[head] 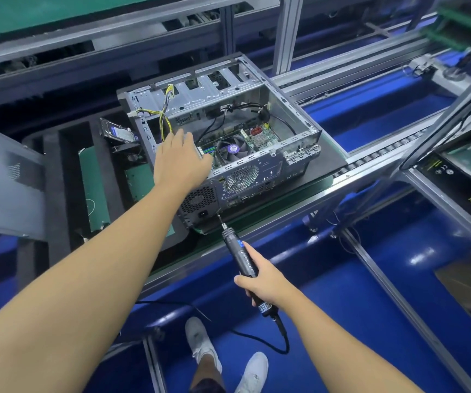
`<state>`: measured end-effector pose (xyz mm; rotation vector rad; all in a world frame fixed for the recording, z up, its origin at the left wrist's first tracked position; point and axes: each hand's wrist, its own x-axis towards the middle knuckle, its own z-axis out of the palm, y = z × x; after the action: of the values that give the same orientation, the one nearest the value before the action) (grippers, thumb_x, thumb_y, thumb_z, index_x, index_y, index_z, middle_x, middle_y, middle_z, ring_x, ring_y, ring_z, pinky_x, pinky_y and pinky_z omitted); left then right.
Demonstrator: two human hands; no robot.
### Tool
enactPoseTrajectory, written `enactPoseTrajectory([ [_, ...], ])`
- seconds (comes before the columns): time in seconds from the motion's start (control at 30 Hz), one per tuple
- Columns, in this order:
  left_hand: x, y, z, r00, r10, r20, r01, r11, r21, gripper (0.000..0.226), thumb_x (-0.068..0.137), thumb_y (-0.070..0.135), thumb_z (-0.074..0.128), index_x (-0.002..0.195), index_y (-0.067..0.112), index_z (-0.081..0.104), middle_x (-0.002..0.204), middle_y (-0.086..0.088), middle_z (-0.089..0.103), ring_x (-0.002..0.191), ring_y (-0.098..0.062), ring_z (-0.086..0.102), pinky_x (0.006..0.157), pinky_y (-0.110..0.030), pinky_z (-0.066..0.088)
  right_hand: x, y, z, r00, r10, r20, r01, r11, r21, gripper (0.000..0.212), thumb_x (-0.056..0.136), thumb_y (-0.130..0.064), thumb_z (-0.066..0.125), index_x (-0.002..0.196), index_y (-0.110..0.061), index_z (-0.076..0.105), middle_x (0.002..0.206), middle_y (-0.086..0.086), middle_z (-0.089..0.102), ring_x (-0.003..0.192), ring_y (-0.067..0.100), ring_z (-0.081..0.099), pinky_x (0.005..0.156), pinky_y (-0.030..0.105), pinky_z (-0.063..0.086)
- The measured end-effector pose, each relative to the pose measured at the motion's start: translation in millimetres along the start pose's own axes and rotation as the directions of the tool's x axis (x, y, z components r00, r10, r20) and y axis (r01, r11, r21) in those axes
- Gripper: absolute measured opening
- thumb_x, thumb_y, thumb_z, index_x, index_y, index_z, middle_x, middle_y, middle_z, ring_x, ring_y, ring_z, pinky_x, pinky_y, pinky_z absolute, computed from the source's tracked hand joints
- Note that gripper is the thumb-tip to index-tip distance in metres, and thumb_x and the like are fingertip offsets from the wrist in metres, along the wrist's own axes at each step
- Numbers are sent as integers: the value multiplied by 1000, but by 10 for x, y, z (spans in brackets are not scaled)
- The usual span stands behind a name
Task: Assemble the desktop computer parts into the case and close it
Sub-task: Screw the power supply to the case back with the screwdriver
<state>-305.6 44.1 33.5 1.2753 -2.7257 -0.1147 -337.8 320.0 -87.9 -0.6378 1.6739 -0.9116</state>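
An open silver computer case (260,165) lies on a black pallet on the conveyor. Inside it sit a motherboard (260,136) and a CPU fan (233,150), with yellow and black cables (165,117) hanging at the left. My left hand (180,160) reaches over the case's near left corner, fingers extended, resting on its top edge. My right hand (262,276) grips a black electric screwdriver (238,251) whose bit touches the lower edge of the case's rear panel. A hard drive (119,131) leans in the black foam tray left of the case.
The grey side panel (4,180) stands at the far left. A black foam tray (106,180) with green slots lies left of the case. Aluminium conveyor rails (370,163) run to the right. A boxed part (464,168) sits at the right edge. The screwdriver's cord hangs by my feet.
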Motion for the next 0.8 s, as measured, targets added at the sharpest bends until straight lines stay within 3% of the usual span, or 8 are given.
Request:
enactPoseTrajectory([
  [0.13, -51, 19, -14, 996, 26, -90, -32, 997, -72, 55, 89, 42, 41, 133, 15, 60, 148, -9, 45, 139, -25, 37, 116, -44, 29, 17, -8, -16, 1000, -6, -7, 6, 1000, -1, 87, 87, -25, 69, 150, -64, 24, 89, 4, 66, 61, 11, 62, 57, 31, 59],
  [0.27, -57, 30, -14, 995, 7, -100, -16, 996, -87, 49, 89, 40, 42, 125, 21, 67, 148, -6, 47, 139, -23, 38, 115, -43, 30, 12, -17, -27, 1000, 0, -15, 0, 1000, -5, 86, 87, -25, 69, 149, -64, 25, 87, 3, 66, 61, 12, 62, 57, 32, 59],
  [0.53, -58, 39, -22, 996, -7, -84, 0, 996, -84, 48, 87, 42, 40, 120, 23, 69, 148, -5, 45, 138, -25, 37, 114, -45, 29, 16, -65, -14, 1000, 6, -6, -6, 1000, -13, 86, 90, -26, 68, 153, -61, 21, 81, 3, 63, 55, 11, 60, 55, 31, 57],
  [0.67, -33, 46, -33, 998, -62, 27, 63, 997, -33, 59, 83, 52, 33, 133, 29, 54, 156, -16, 30, 144, -32, 24, 117, -47, 21, 9, -80, -6, 1000, 9, -11, -9, 1000, -5, 87, 89, -28, 69, 153, -60, 21, 82, 3, 64, 55, 11, 60, 55, 32, 57],
  [0.8, -29, 42, -46, 1000, -24, 13, 25, 1000, -9, 64, 79, 51, 30, 132, 25, 56, 138, -10, 45, 134, -28, 33, 114, -45, 26, 12, -84, 11, 1000, -5, -16, 5, 1000, -8, 86, 88, -29, 69, 152, -61, 22, 83, 3, 63, 57, 10, 60, 55, 32, 58],
])
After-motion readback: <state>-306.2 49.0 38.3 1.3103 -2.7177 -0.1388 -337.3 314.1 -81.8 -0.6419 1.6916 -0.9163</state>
